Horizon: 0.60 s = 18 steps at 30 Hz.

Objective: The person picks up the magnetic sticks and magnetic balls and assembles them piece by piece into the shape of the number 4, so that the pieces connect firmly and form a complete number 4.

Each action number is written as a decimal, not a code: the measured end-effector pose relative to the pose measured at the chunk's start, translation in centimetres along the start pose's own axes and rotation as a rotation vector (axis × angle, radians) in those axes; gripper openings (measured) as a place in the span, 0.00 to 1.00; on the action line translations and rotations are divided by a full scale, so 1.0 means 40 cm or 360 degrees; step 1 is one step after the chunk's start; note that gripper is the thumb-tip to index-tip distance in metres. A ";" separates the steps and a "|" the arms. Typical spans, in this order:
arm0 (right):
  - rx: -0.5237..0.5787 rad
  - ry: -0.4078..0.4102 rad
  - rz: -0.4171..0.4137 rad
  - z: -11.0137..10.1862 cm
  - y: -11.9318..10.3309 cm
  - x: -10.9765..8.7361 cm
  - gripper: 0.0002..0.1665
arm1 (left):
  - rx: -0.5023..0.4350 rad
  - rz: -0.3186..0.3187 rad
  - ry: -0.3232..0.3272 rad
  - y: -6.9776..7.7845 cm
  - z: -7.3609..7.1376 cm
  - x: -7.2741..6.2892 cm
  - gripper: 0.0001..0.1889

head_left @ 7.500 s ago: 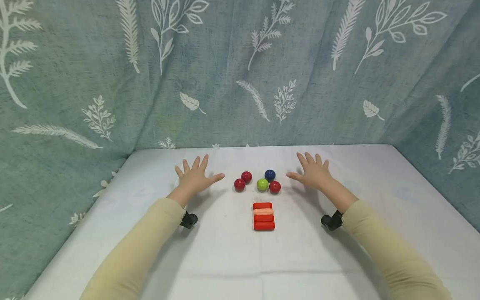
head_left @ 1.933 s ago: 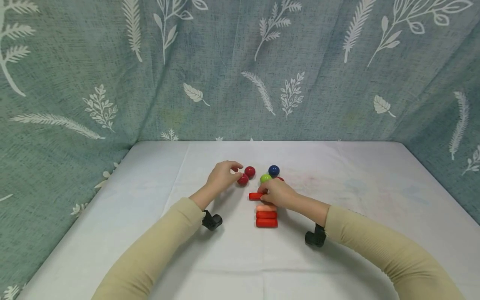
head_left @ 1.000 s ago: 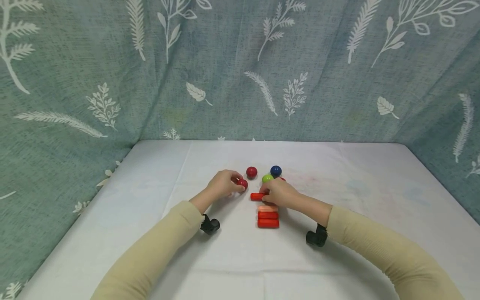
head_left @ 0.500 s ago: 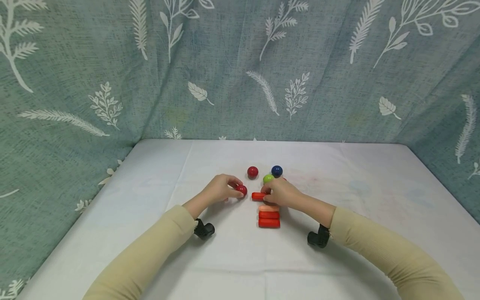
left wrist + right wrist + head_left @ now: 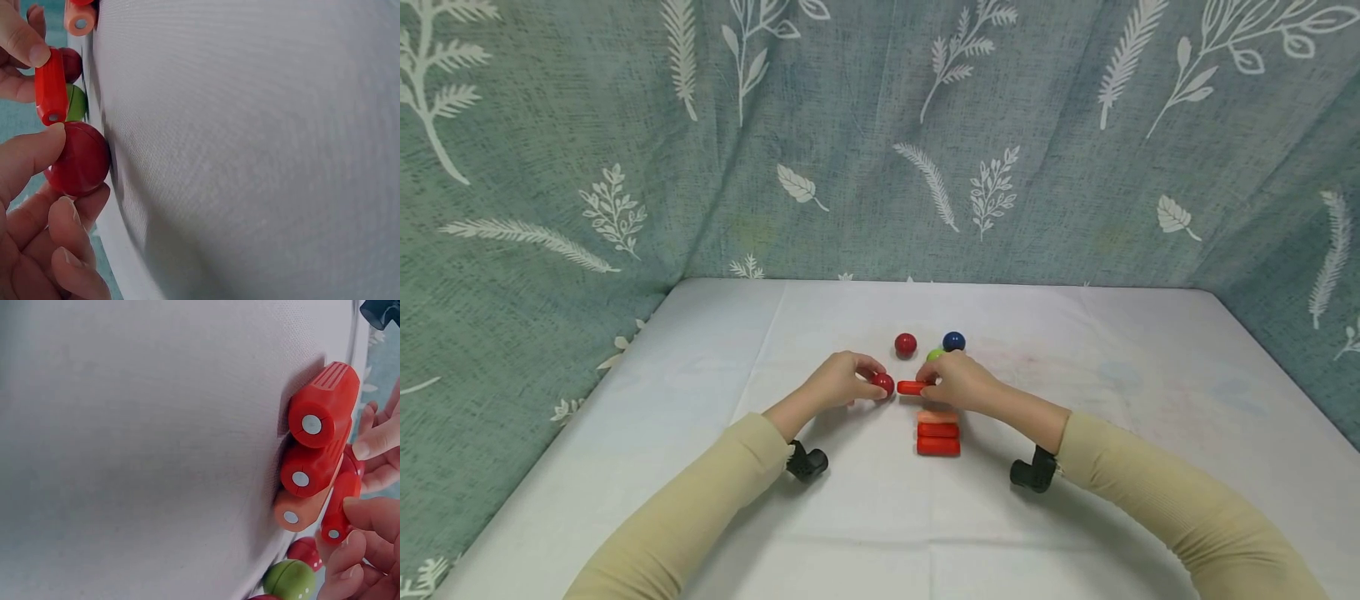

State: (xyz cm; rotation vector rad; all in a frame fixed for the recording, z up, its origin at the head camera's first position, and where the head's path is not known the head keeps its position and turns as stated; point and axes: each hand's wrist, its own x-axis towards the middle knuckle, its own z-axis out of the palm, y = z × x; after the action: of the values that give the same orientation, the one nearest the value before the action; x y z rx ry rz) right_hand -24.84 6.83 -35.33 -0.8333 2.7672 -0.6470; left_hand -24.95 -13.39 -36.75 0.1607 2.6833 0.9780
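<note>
My left hand pinches a glossy red ball between thumb and fingers, just over the white table. In my right hand, thumb and fingertips pinch a short red rod, its free end pointing left at the ball. The head view shows only a sliver between rod and ball; whether they touch I cannot tell. Below the rod lie an orange-pink rod and two red rods, a nearer one and a middle one, side by side. Pale round discs show in the rod ends.
Behind the hands lie another red ball, a blue ball and a green ball, partly hidden by my right hand. One more red ball shows in the right wrist view. A patterned green curtain borders the white table.
Both hands were spread and held nothing. My right hand took the farthest rod from the row; my left took a red ball and drew it nearer. Lately the rod shifted slightly left towards the ball.
</note>
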 end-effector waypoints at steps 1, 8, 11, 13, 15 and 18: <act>0.0002 0.0001 0.0002 0.000 0.000 0.000 0.12 | 0.0000 0.0003 0.0000 0.000 0.000 0.000 0.17; -0.0011 0.0007 0.0036 0.004 -0.005 0.009 0.12 | -0.0004 0.0008 0.0005 -0.001 0.001 0.001 0.17; -0.0021 0.0008 0.0050 0.005 -0.006 0.012 0.12 | -0.0003 0.0008 0.0003 0.001 0.000 -0.001 0.17; -0.0021 0.0010 0.0056 0.006 -0.007 0.013 0.12 | -0.0002 0.0011 0.0006 0.002 0.000 -0.001 0.17; -0.0017 0.0010 0.0060 0.007 -0.008 0.013 0.12 | 0.0000 0.0013 0.0009 0.002 0.001 -0.003 0.17; -0.0015 0.0012 0.0055 0.009 -0.008 0.014 0.12 | 0.0002 0.0013 0.0022 0.001 0.003 -0.005 0.17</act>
State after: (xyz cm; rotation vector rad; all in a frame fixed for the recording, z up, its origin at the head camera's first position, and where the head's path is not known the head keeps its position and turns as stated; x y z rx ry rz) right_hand -25.04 6.16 -35.52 -0.7850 2.7867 -0.6333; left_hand -24.71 -13.31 -36.76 0.1661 2.6979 0.9832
